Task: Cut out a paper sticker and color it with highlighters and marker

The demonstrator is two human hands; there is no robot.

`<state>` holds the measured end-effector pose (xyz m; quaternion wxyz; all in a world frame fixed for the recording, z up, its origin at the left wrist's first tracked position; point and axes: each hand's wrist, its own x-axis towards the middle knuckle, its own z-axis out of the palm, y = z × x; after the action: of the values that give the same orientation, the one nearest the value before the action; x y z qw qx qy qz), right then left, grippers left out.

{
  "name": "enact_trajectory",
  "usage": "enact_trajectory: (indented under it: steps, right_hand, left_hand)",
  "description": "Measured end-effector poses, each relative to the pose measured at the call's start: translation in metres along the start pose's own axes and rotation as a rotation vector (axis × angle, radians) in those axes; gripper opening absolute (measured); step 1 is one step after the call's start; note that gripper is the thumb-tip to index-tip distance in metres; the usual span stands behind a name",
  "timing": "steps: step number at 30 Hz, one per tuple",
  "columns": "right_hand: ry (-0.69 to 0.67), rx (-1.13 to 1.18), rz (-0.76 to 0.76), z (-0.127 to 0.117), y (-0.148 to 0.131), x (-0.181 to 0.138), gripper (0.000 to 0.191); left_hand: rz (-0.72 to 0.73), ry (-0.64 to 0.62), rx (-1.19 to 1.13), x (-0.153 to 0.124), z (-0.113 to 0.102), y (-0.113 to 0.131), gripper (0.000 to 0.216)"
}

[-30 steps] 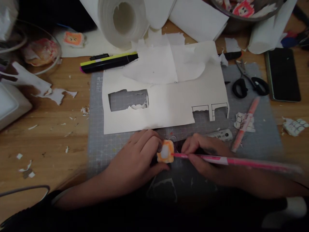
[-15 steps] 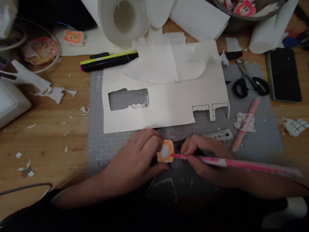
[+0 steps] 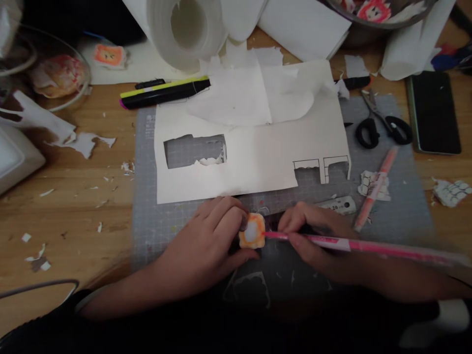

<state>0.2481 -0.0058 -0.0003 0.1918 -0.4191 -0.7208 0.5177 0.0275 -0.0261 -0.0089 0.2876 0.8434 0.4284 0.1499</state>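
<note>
A small paper cutout [image 3: 252,231], orange round the edge and white in the middle, lies on the grey cutting mat [image 3: 147,216]. My left hand [image 3: 206,246] pinches its left side with finger and thumb, holding it down. My right hand [image 3: 313,241] grips a long pink marker [image 3: 368,245] like a pen, and the tip touches the cutout's right edge. Just beyond my hands lies a white sheet [image 3: 258,162] with rectangular holes cut out of it.
Black scissors [image 3: 383,125], a peach marker [image 3: 376,189], a small ruler [image 3: 337,205] and a dark phone [image 3: 435,113] lie to the right. At the back are a black-yellow marker [image 3: 165,91], a paper roll [image 3: 188,29], glass bowls and paper scraps.
The marker tip has crept slightly up along the cutout's right edge. The view has shifted a little; both hands stay in place.
</note>
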Motion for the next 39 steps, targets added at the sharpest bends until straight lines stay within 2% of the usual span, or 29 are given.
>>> enact_trajectory:
  steps: [2,6,9,13,17,20,24,30,33,37,39]
  right_hand:
    - [0.055,0.010,0.034,0.0001,0.0001,-0.0010,0.009]
    - [-0.020,0.049,0.038,0.0008,0.0000,-0.0014,0.010]
    - [0.087,0.043,0.081,0.0005,-0.0007,-0.0005,0.009]
    - [-0.030,0.050,0.043,-0.0012,-0.0012,0.0003,0.008]
    - [0.080,0.037,0.080,-0.0002,-0.0002,0.0012,0.007]
    - [0.085,0.052,0.021,0.0017,0.0018,0.0018,0.008]
    - [0.174,0.130,0.026,0.0025,0.0041,0.0006,0.010]
    - [0.015,0.047,0.013,0.0000,0.0041,-0.0014,0.008]
    - [0.066,0.038,0.025,-0.0006,0.0034,-0.0005,0.009]
    - [-0.007,0.045,-0.020,-0.0007,0.0032,0.0001,0.008]
    - [0.030,0.037,-0.011,-0.0005,0.0038,-0.0003,0.008]
  left_hand:
    - [-0.004,-0.006,-0.003,0.0003,-0.0001,0.0001,0.028]
    - [-0.004,-0.009,0.000,-0.0001,-0.0002,0.0009,0.027]
    - [0.000,-0.004,-0.002,-0.0003,-0.0005,0.0017,0.026]
    - [-0.001,-0.010,-0.010,-0.0003,-0.0015,0.0024,0.026]
    - [-0.007,-0.016,-0.023,-0.0012,-0.0014,0.0026,0.024]
    - [0.012,-0.009,-0.027,-0.0019,-0.0007,0.0024,0.021]
    - [0.014,-0.001,-0.037,-0.0020,-0.0004,0.0028,0.018]
    - [0.012,-0.001,-0.055,-0.0003,-0.0014,0.0041,0.016]
    - [0.011,0.001,-0.049,0.0001,-0.0011,0.0040,0.017]
    - [0.014,-0.009,-0.046,-0.0012,-0.0004,0.0038,0.018]
    - [0.016,-0.004,-0.044,-0.0021,-0.0001,0.0036,0.019]
